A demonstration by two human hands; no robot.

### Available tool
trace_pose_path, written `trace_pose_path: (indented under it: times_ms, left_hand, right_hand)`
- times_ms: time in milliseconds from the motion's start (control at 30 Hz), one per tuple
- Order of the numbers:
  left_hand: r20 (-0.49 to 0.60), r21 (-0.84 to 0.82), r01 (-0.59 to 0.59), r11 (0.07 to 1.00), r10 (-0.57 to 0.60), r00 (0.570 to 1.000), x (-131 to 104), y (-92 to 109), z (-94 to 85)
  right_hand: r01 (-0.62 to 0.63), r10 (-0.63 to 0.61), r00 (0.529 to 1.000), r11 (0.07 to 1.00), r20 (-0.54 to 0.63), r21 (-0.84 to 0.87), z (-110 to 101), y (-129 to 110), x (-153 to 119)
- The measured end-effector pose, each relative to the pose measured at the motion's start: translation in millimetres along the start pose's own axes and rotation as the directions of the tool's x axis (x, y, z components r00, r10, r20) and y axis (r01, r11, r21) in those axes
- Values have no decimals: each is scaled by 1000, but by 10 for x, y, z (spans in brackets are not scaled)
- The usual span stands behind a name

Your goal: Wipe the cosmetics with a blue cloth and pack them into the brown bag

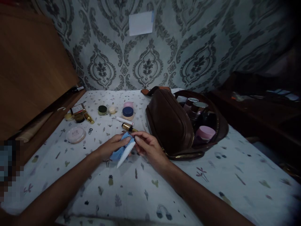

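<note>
Between my hands, over the printed bed cover, is a white squeeze tube (126, 154), tilted with its flat end toward me. My left hand (114, 143) is closed on a light blue cloth (118, 153), which lies against the tube. The fingers of my right hand (148, 145) pinch the tube near its upper end, by a small dark part that may be its cap. Just beyond my fingers lie a black and gold cosmetic tube (127, 126) and a slim white tube (124, 120).
To the right stands an open brown toiletry bag (168, 121) holding several jars and bottles, including a pink jar (205, 133). Further left are a navy-lidded jar (128, 112), a dark-lidded jar (102, 109), a round compact (76, 135) and a gold-capped bottle (88, 117). Patterned wallpaper rises behind.
</note>
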State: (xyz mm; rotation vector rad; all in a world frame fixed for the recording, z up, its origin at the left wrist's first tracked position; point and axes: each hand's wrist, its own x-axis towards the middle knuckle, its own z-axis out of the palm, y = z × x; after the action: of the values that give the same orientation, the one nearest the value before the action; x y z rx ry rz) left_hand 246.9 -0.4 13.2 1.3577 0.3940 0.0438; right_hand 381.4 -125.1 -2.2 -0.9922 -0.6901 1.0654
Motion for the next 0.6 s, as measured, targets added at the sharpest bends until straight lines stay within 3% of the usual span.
trace_pose_path:
  times_ms: [133, 367, 600]
  left_hand:
    - [206, -68, 109, 992, -93, 974, -40, 84, -51]
    - [80, -80, 128, 989, -122, 989, -48, 93, -106]
    - [140, -60, 101, 993, -92, 986, -38, 80, -74]
  right_hand:
    - [49, -48, 999, 998, -11, 34, -19, -50, -9]
    - [47, -50, 997, 998, -57, -48, -19, -80, -3]
    - [-5, -3, 998, 992, -59, -130, -17, -51, 12]
